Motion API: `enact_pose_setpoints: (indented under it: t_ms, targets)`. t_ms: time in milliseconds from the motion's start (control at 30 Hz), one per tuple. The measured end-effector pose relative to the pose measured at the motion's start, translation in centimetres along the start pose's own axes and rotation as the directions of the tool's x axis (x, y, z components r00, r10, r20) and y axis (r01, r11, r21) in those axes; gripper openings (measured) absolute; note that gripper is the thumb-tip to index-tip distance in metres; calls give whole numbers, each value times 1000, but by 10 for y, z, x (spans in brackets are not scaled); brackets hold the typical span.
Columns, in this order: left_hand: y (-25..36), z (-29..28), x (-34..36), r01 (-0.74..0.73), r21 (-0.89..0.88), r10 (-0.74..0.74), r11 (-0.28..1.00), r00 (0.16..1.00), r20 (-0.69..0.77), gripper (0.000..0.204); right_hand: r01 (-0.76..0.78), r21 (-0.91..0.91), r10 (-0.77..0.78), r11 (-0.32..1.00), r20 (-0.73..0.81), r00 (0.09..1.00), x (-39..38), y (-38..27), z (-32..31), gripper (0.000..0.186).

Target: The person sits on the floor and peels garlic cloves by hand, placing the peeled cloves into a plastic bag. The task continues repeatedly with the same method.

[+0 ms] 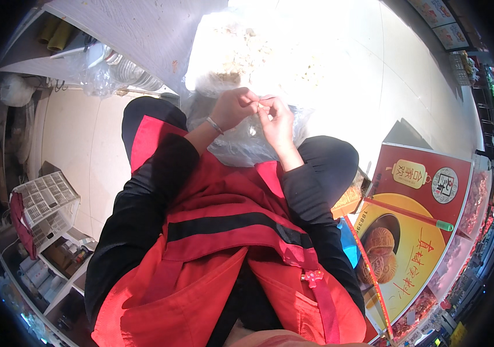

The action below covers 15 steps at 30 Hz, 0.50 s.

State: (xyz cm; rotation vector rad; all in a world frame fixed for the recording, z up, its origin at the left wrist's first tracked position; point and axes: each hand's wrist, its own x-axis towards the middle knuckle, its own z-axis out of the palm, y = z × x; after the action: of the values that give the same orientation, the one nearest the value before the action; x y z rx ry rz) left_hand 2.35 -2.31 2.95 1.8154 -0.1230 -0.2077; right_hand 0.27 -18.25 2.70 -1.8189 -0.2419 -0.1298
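Observation:
My left hand (232, 110) and my right hand (277, 122) meet in front of me, fingertips pinched together. Between them is something small and pale, too small and washed out to name. A thin bracelet circles my left wrist. Below the hands a clear plastic bag (246, 144) lies crumpled between my knees. Just beyond them, small pale and yellowish pieces (247, 55) are spread over a bright white surface, its edges lost in the glare.
A grey wooden cabinet (131, 29) stands far left, with clear plastic containers (128, 72) on its shelf. On the left floor is a white plastic basket (44, 199). At right, a red and yellow printed board (415, 214) leans near my knee, a red stick (409, 212) across it.

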Motion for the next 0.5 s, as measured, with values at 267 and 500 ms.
enact_pose_setpoints:
  t_ms: [267, 500]
  targets:
    - [-8, -7, 4, 32, 149, -38, 988, 999, 35, 17, -307, 716, 317, 627, 126, 940, 6, 3, -5, 21]
    - [-14, 0, 4, -88, -143, 93, 986, 995, 26, 18, -375, 828, 366, 418, 224, 903, 9, -1, -12, 25]
